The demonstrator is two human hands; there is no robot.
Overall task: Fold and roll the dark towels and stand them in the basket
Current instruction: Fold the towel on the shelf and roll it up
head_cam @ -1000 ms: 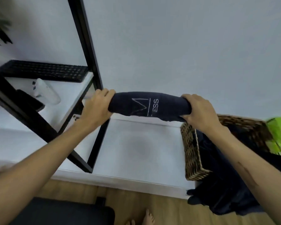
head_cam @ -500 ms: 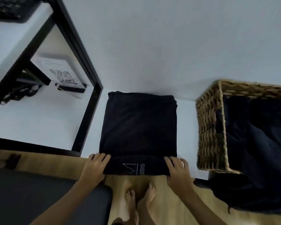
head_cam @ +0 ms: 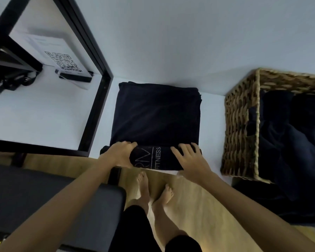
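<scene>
While the dark towel (head_cam: 155, 115) lay folded on the white tabletop (head_cam: 211, 110) left of the wicker basket (head_cam: 240, 128), its near edge was rolled. The left hand (head_cam: 119, 155) curled round the roll's left end. The right hand (head_cam: 190, 159) pressed it, fingers spread.

Both bare arms reach up from the bottom of the frame toward the middle. The left hand (head_cam: 119, 154) sits left of center, its fingers curled over and its thumb tucked below. The right hand (head_cam: 190, 158) sits right of center, lying flat with its fingers spread and straight. The two hands are level and apart. Two bare feet (head_cam: 154, 190) stand below them.
</scene>
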